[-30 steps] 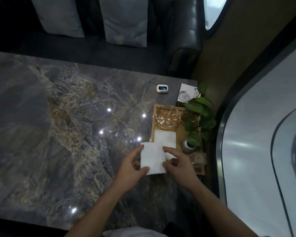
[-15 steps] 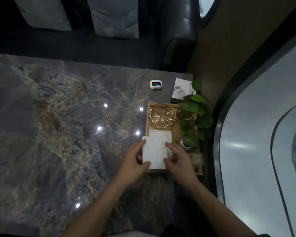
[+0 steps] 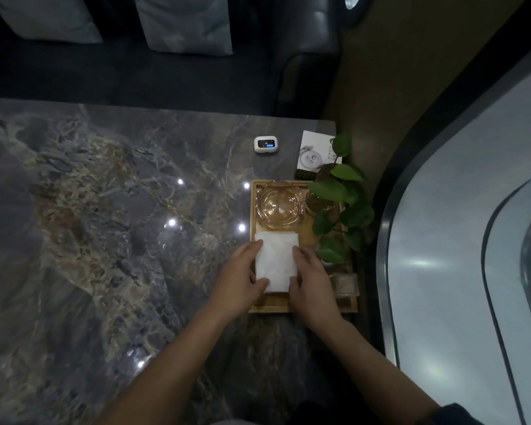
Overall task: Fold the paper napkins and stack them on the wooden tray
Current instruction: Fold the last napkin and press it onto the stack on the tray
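Note:
A folded white paper napkin (image 3: 276, 261) lies on the wooden tray (image 3: 269, 307), on top of another white napkin whose far edge shows just beyond it. My left hand (image 3: 239, 276) grips the napkin's left edge, thumb on its near corner. My right hand (image 3: 311, 279) holds its right edge, fingers curled along the side. Both hands rest over the near half of the tray.
On the tray's far part stand a glass ashtray (image 3: 280, 206) and an amber glass (image 3: 316, 207); a leafy plant (image 3: 341, 207) overhangs its right side. A small white device (image 3: 263, 145) and a card (image 3: 314, 153) lie further back. The marble table (image 3: 105, 225) spreads left; a sofa lies beyond.
Both hands carried the napkin away from me and to the right, from the tray's near-left corner onto the napkin lying in the tray.

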